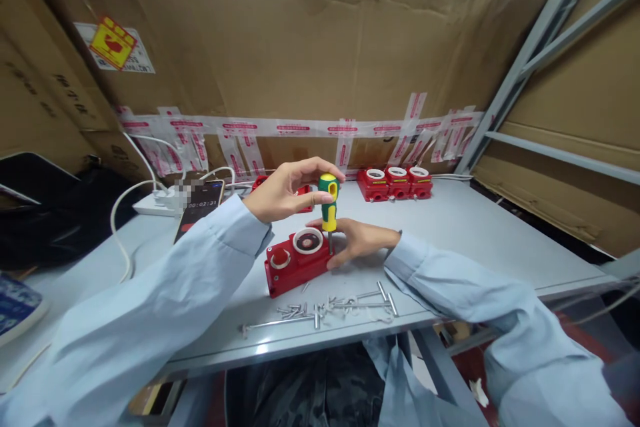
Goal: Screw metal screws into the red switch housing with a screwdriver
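Note:
My left hand (pixel 300 190) is closed, with thumb and fingers around the green and yellow handle of a screwdriver (pixel 329 203). The screwdriver stands nearly upright, its shaft reaching down to the right end of a red box (pixel 300 268). This box lies on the table and has a red round button and a white-ringed round window on top. My right hand (pixel 363 240) grips the box's right end, thumb at the near side and fingers behind. The driver's tip is too small to make out. Just in front lie several loose screws (pixel 294 311).
T-shaped metal tools (pixel 317 317) lie along the table's front edge. Three similar red boxes (pixel 395 185) stand at the back right. Another red part (pixel 305 199) sits partly hidden behind my left hand. A phone (pixel 203 207) and a white power strip (pixel 155 201) with cables are at left.

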Motion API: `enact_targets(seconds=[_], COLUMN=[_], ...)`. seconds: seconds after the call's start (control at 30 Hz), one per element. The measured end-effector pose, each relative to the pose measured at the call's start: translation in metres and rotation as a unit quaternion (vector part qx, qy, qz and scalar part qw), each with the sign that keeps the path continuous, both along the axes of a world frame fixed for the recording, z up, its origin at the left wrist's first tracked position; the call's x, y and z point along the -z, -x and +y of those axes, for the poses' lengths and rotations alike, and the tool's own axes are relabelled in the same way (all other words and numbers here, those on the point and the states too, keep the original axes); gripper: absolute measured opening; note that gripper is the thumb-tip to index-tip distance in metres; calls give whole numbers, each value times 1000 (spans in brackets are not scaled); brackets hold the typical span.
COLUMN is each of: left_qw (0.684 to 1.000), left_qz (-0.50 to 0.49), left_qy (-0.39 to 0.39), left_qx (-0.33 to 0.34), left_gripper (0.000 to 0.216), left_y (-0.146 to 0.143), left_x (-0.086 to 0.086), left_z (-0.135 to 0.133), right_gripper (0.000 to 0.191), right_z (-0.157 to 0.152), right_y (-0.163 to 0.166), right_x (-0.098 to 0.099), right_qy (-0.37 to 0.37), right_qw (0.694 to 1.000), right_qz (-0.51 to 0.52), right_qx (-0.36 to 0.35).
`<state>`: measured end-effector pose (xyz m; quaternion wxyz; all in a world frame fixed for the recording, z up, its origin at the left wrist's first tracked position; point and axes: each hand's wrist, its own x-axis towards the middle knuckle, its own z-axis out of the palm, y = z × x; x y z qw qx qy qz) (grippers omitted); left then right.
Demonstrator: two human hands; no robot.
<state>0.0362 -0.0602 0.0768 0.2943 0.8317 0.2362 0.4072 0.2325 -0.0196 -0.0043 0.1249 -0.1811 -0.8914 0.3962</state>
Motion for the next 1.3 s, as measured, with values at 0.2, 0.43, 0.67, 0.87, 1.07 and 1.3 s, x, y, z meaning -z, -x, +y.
enact_targets(seconds=[0.2, 0.43, 0.67, 0.87, 1.07, 1.3], left_qw=[996, 956, 999, 984, 996, 974], left_qz=[3, -2, 14, 125, 82, 30], left_qy=[-45, -168, 2, 76, 13, -145], left_qx=[-71, -241, 39, 98, 29, -173], left_gripper=[30, 31, 28, 24, 34, 31], left_y=[-8, -29, -27, -17, -14, -23], left_x=[-2, 8, 5, -13, 1, 15], left_z=[-7, -8, -21, -34, -20, -11], right_gripper=[60, 66, 67, 73, 73, 70], right_z=[-3, -13, -12, -11, -8, -11], right_y=[3, -2, -2, -2, -3, -4], right_x=[8, 14, 19, 18, 21, 20], right_qy=[22, -102, -128, -131, -147, -120], right_qw=[998, 984, 984, 986, 984, 987], right_qz=[56, 28, 22, 33, 39, 31], right_qx=[15, 144, 125, 97, 87, 102])
